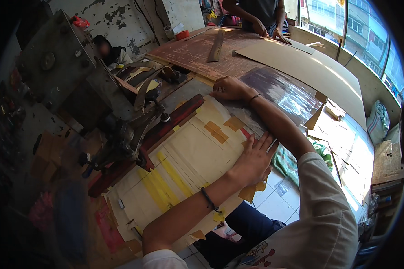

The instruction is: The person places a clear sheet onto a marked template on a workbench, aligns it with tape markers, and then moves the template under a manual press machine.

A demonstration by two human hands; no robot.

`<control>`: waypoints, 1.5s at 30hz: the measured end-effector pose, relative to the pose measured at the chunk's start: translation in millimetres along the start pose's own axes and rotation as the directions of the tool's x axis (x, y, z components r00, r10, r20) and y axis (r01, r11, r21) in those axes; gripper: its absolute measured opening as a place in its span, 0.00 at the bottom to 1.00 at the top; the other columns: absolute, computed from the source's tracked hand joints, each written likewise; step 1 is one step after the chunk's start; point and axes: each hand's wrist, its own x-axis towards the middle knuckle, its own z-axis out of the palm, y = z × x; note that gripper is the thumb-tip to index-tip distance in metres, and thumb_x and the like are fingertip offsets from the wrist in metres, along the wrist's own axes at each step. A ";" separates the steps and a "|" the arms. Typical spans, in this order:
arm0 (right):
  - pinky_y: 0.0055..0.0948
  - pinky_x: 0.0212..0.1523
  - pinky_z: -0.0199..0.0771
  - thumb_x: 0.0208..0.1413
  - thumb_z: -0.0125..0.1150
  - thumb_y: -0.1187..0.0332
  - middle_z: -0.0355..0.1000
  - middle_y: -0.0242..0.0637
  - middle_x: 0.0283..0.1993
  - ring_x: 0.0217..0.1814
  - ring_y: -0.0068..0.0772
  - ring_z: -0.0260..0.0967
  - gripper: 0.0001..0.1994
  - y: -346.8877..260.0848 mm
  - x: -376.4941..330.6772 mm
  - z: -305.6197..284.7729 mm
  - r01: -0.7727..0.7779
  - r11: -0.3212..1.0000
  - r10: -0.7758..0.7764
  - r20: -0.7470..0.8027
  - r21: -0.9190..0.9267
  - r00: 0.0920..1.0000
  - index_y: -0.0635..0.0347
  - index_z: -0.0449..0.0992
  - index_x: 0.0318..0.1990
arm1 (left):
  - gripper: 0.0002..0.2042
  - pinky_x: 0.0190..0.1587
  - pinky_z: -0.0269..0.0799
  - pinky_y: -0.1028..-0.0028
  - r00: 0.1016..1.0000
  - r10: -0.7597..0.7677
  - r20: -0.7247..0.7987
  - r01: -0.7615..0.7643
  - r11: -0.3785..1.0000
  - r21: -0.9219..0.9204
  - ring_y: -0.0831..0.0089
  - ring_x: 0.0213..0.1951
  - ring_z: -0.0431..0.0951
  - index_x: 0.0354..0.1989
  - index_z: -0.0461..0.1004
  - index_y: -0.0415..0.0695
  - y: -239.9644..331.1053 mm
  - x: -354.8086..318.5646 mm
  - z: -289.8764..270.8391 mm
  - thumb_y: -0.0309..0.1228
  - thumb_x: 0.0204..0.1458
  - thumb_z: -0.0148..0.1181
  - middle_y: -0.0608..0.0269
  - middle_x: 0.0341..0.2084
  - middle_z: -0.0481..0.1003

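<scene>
Clerk: Largest item first?

Inspector: A wide desk with a worn reddish-brown top [188,51], set beyond the work. A large, smooth, cream-coloured sheet [309,67] lies over its right side. A co-worker in a dark shirt [260,13] stands at the far edge.

Clerk: Nearer the wearer?

Inspector: A dark metal machine with a jointed mechanism [116,134] stands to the left. In front of the wearer lies a long cream-coloured panel patched with tape [184,141], slanting from lower left to upper right. A long, dark red bar [184,112] runs along its left side, beneath the mechanism. Beyond its right edge, a crumpled, glossy plastic sheet [278,92] is noted.

Clerk: Condition of the hands?

Inspector: Left hand [251,161]: laid on the panel's right edge, fingers extended and slightly apart. Right hand [231,87]: at the panel's far end, fingers curled together; I cannot tell whether they grip anything.

Clerk: Smallest items?

Inspector: Yellow tape strips [159,190] across the panel's middle, a brown tape patch [216,132] farther up, and a thin dark bracelet [206,197] on the left wrist.
</scene>
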 end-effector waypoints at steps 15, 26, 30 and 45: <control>0.42 0.42 0.75 0.59 0.62 0.53 0.78 0.49 0.36 0.39 0.50 0.77 0.19 0.7 -0.4 0.6 0.025 0.999 -0.025 -0.015 0.019 1.000 0.65 0.81 0.37 | 0.43 0.73 0.36 0.45 1.000 -0.013 0.014 0.013 1.000 -0.014 0.53 0.76 0.37 0.74 0.42 0.40 0.2 1.0 2.4 0.45 0.57 0.57 0.43 0.72 0.44; 0.41 0.41 0.75 0.60 0.62 0.53 0.78 0.49 0.36 0.38 0.49 0.76 0.19 0.6 -1.0 0.3 0.039 0.999 -0.039 -0.034 0.001 0.999 0.64 0.82 0.37 | 0.43 0.72 0.38 0.46 1.000 -0.004 -0.005 0.004 1.000 0.003 0.52 0.75 0.39 0.74 0.43 0.39 0.8 0.8 -0.3 0.46 0.56 0.58 0.43 0.72 0.45; 0.42 0.42 0.75 0.59 0.61 0.51 0.78 0.49 0.36 0.38 0.50 0.77 0.20 1.3 0.3 0.8 0.025 1.000 -0.025 -0.020 0.003 0.999 0.63 0.82 0.37 | 0.43 0.72 0.39 0.46 1.000 0.001 -0.015 0.000 1.000 0.025 0.52 0.75 0.40 0.74 0.44 0.39 0.7 0.2 1.1 0.46 0.56 0.58 0.42 0.72 0.47; 0.43 0.43 0.76 0.58 0.61 0.48 0.79 0.48 0.37 0.40 0.50 0.78 0.22 3.5 1.2 2.1 0.024 1.000 -0.024 -0.014 0.001 1.000 0.60 0.83 0.38 | 0.42 0.72 0.38 0.46 1.000 -0.006 0.008 0.006 1.000 0.013 0.52 0.75 0.40 0.74 0.44 0.39 1.1 -0.3 -0.9 0.46 0.57 0.57 0.43 0.72 0.47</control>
